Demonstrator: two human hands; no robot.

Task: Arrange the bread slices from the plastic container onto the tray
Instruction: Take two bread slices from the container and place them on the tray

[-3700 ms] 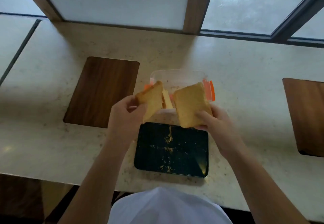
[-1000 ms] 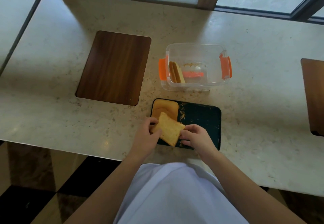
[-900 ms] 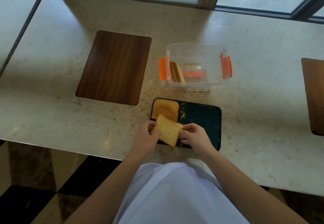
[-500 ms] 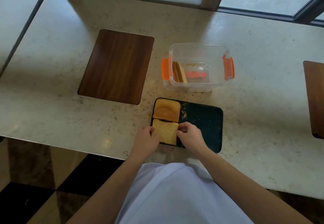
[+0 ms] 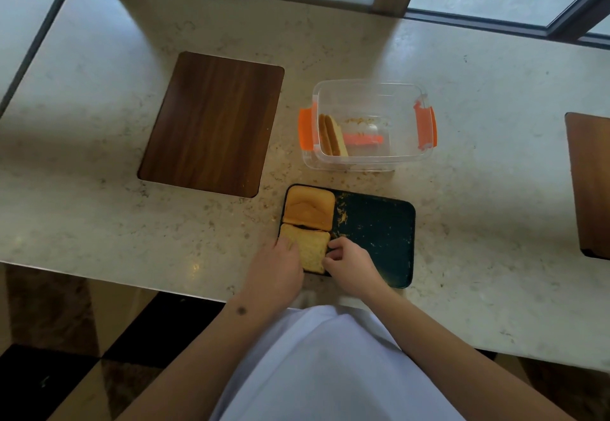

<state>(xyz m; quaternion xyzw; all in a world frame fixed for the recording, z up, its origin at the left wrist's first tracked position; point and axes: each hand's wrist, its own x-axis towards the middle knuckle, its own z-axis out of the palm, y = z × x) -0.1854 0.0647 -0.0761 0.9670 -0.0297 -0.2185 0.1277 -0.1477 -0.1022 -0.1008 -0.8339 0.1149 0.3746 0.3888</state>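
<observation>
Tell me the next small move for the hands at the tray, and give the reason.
Probably let go of the near slice and reach back to the plastic container. That slice already lies flat on the tray, snug against the far slice, with the left hand and right hand at its edges. Slices still stand in the container, and the tray's right half is bare.

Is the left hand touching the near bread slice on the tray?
Touching. In the head view the left hand rests its fingers on the left edge of the near bread slice, which lies flat on the tray.
</observation>
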